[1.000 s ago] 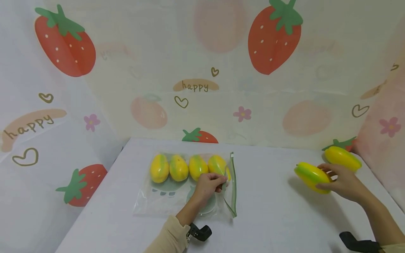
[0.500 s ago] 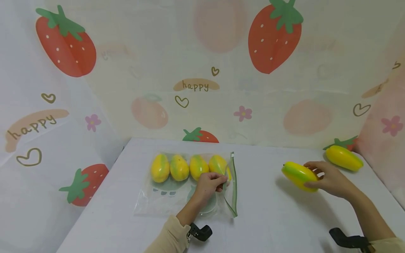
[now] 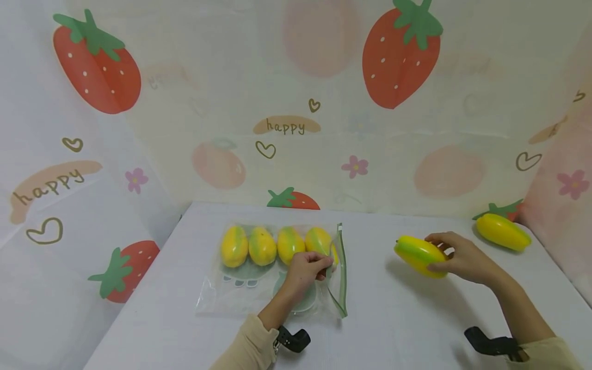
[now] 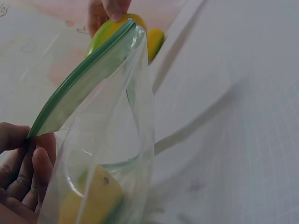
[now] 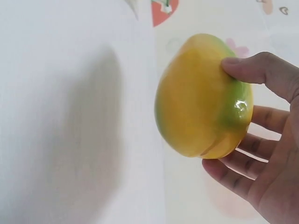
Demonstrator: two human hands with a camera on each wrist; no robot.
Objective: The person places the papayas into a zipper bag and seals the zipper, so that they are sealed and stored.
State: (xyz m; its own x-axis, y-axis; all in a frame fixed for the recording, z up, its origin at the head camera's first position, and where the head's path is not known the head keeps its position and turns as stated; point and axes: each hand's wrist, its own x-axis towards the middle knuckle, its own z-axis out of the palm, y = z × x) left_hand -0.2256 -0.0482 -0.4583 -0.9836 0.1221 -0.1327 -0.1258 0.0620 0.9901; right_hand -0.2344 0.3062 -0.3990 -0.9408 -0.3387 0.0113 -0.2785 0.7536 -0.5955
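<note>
A clear zip bag (image 3: 215,298) with a green-edged mouth lies flat, its opening toward the right. Several yellow-green papayas (image 3: 234,246) sit in a row inside it. My left hand (image 3: 302,275) pinches the green rim between thumb and fingers; in the left wrist view the zip strip (image 4: 70,84) is lifted and the mouth gapes. To the right, my right hand (image 3: 464,259) holds another papaya (image 3: 420,255) above the table, its shadow below. In the right wrist view the thumb (image 5: 261,70) presses one side of that papaya while the fingers curl round the other.
One more papaya (image 3: 503,232) lies at the table's back right corner. The white table (image 3: 384,329) meets a strawberry-print cloth backdrop (image 3: 393,128) behind and at both sides. Black wrist cameras (image 3: 293,340) are strapped to both wrists.
My right hand has carried its papaya leftward, away from the papaya in the corner and closer to the bag. The left hand has stayed in place on the rim.
</note>
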